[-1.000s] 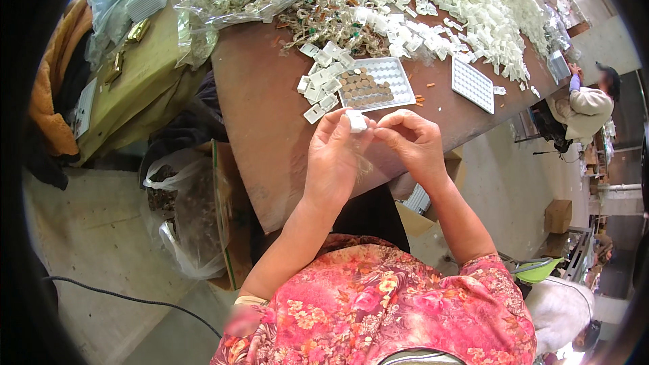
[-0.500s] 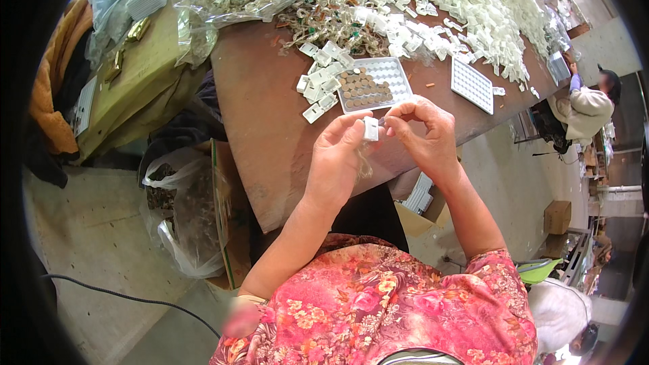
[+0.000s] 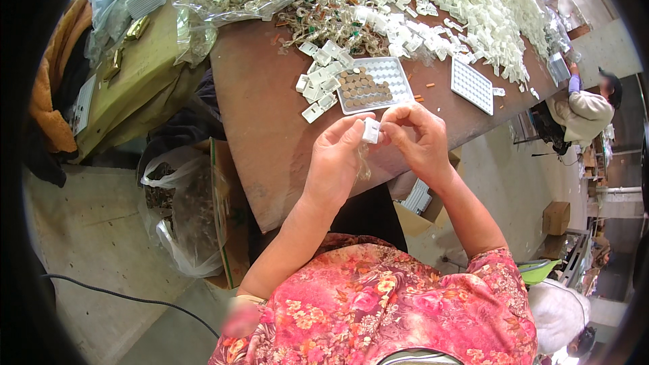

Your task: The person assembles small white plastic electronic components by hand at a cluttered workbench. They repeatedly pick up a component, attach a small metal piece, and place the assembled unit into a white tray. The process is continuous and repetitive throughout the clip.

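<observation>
Between the thumb and fingers of my left hand (image 3: 338, 152) is a small white plastic case (image 3: 370, 130), with thin wires (image 3: 364, 165) trailing below it. My right hand (image 3: 420, 138) is pinched at the case's right side; what its fingertips hold, if anything, is too small to make out. Just beyond the hands lies a white dimpled tray (image 3: 395, 71), partly filled with brown and silver round discs (image 3: 364, 88). Several white plastic cases (image 3: 318, 84) are heaped against the tray's left side.
A large pile of white plastic parts (image 3: 460, 7) covers the table's far side, beside tangled wired pieces (image 3: 338, 23). Another dimpled tray (image 3: 472, 86) lies to the right. A box with a plastic bag (image 3: 196, 209) stands left below the table (image 3: 263, 142). A person (image 3: 585, 108) sits at far right.
My right fingertips have drawn in closer to the white case and the right hand has dipped slightly. The case is tilted a little. Orange bits beside the tray are now uncovered.
</observation>
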